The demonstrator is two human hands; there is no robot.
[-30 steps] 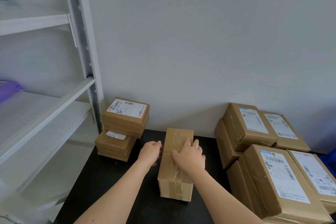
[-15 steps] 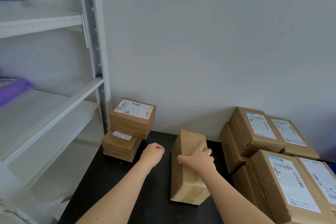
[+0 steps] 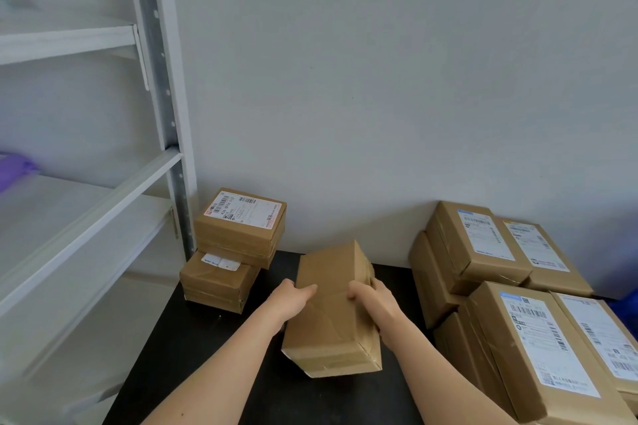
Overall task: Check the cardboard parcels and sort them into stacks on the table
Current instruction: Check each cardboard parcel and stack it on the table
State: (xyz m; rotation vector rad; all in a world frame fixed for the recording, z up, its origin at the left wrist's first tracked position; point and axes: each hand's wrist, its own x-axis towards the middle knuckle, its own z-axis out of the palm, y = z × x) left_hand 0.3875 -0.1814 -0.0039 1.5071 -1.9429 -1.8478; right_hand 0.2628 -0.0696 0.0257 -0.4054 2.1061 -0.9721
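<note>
A white metal shelving unit [image 3: 89, 217] stands past the table's left edge, with a blurred purple thing [image 3: 13, 167] on its middle shelf. On the black table [image 3: 193, 338], in the back left corner against the grey wall [image 3: 379, 79], two small brown cardboard parcels are stacked. The lower small parcel [image 3: 215, 281] carries a small white sticker. The upper small parcel [image 3: 241, 221] sits shifted toward the wall and shows a white printed label on top.

Near the middle of the table the left hand [image 3: 293, 298] grips the left side of a plain brown taped cardboard parcel [image 3: 331, 321], thumb on the upward face, fingers hidden behind the edge. The parcel is tilted, far end raised; whether its near end touches the table cannot be told. The right hand [image 3: 378, 304] clamps the opposite side, thumb on the face, fingers wrapped round the edge.

Along the right edge, large labelled cardboard parcels [image 3: 483, 252] lie stacked at least two high, labels up, from the wall toward the front.
</note>
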